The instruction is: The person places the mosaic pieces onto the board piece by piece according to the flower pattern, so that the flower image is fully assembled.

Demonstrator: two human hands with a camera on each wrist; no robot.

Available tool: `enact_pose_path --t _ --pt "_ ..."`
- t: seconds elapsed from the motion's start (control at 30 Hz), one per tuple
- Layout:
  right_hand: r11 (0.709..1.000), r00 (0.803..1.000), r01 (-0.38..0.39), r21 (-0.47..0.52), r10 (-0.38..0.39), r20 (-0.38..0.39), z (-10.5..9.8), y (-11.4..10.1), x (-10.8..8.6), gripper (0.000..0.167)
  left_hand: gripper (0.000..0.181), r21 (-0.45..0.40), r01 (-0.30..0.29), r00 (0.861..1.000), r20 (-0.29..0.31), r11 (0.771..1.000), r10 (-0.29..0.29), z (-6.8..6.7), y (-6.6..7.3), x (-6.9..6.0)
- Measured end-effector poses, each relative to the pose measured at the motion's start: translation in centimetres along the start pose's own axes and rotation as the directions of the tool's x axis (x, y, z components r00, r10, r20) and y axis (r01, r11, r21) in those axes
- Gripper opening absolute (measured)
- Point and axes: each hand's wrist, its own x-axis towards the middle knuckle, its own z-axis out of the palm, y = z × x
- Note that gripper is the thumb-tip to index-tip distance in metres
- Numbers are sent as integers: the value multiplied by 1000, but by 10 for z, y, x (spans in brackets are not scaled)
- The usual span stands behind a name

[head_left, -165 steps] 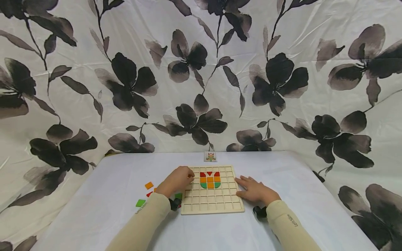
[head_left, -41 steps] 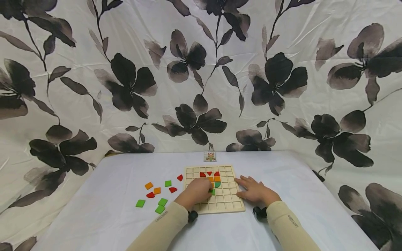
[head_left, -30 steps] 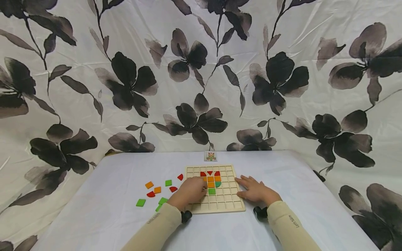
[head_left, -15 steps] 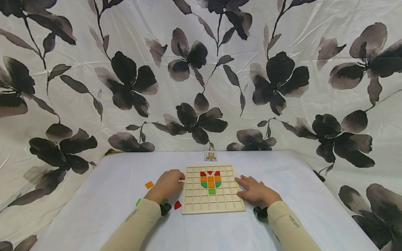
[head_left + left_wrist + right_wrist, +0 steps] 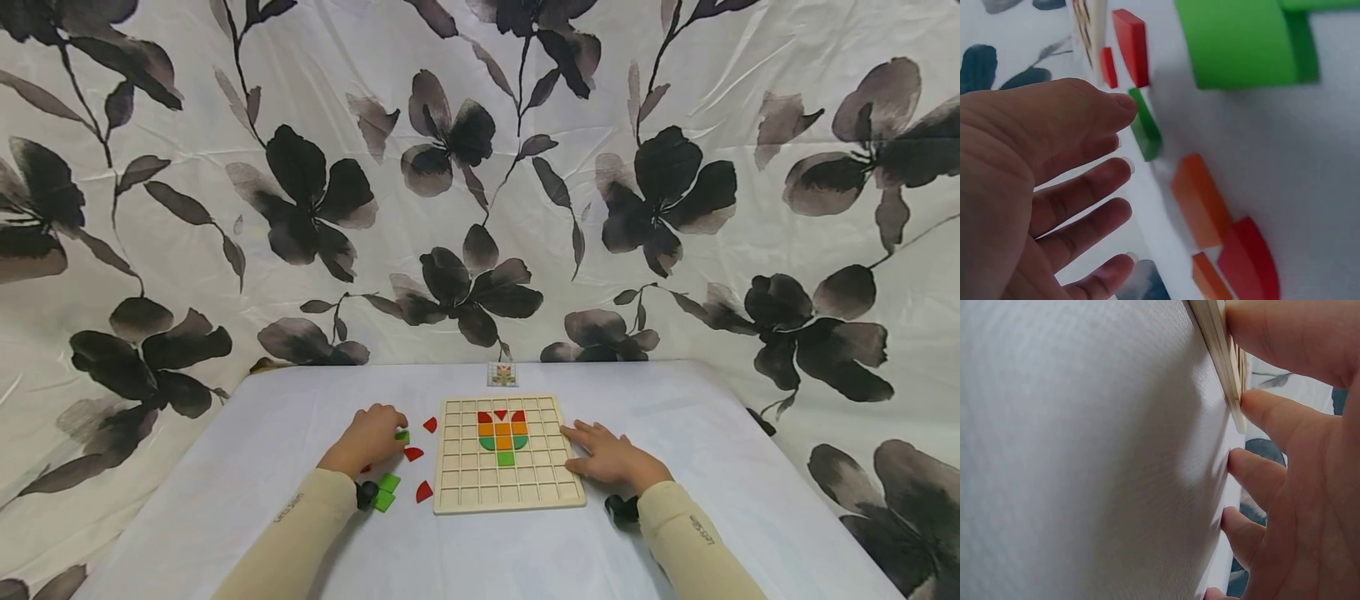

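Observation:
My left hand (image 5: 367, 437) is over the loose tiles left of the board. Its thumb and index finger are at a green square tile (image 5: 402, 437), which lies on the table. In the left wrist view the thumb tip overlaps that green tile (image 5: 1145, 128), and the other fingers are spread loosely. My right hand (image 5: 611, 454) rests at the right edge of a wooden grid board (image 5: 465, 492), fingers extended; in the right wrist view the fingertips touch the board's edge (image 5: 1219, 356). Red, orange and green tiles form a tulip-like shape on the board, with a green square (image 5: 506, 458) below.
Red quarter-round tiles (image 5: 424, 492) and green squares (image 5: 384, 501) lie between the left sleeve and the board. Orange tiles (image 5: 1200, 203) show in the left wrist view. A small pattern card (image 5: 502, 374) sits at the table's back, before a flowered cloth (image 5: 465, 292).
Since half a second ago my left hand has moved left, from the board's left edge to the green tile. Compared with 5.5 seconds ago, the board has a green square below the shape. My right hand stays put.

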Motion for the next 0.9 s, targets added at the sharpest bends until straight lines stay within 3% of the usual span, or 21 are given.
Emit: enact_pose_path --t 0.2,0.53,0.9 --pt "1000 1000 3 4 -3 -3 -1 -1 -2 65 26 -48 38 998 44 998 -36 5 -6 5" --pt "1000 1000 -1 1 1 -3 -1 -1 0 65 19 -165 100 993 77 981 -88 0 -6 4" --pt "1000 1000 -5 2 5 5 -1 0 2 65 27 -316 54 998 43 947 -43 -4 10 -4"
